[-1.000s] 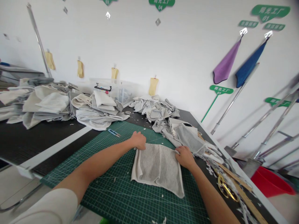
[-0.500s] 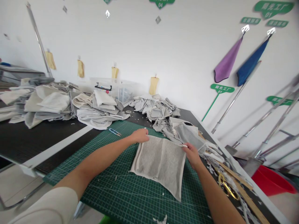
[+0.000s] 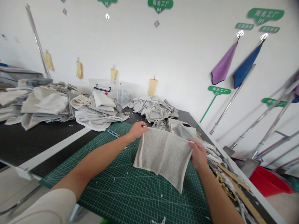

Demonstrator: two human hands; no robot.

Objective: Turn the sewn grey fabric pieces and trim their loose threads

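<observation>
The two hands are well apart from each other, each pinched on one top corner of a light grey cloth [image 3: 167,152]: the left hand [image 3: 137,130] grips the corner on the left, the right hand [image 3: 199,153] the corner on the right. The cloth is stretched between them along its upper edge and hangs down in front of the person, over a green cutting mat [image 3: 109,186]; its lower right corner droops lowest, and whether that corner touches the mat I cannot tell. A layered fold shows down its left side. Blue snips [image 3: 113,133] lie on the mat near the left wrist, and small white scraps are scattered about. The mat lies on a black worktop [image 3: 77,137]. Toward the back of the worktop are a big heap of grey and cream cloths [image 3: 46,104] on the left, a stack of folded cloths [image 3: 98,113] beside it, and a pile of crumpled grey pieces [image 3: 155,109] farther right, with a clear plastic box [image 3: 116,87] behind the stack. Beyond the right hand, gold-handled scissors [image 3: 221,183] lie by wooden strips [image 3: 245,199] near the worktop's edge. Past that edge stands a red tub [image 3: 268,182]. Yellow gloves [image 3: 153,87] hang on the wall.
</observation>
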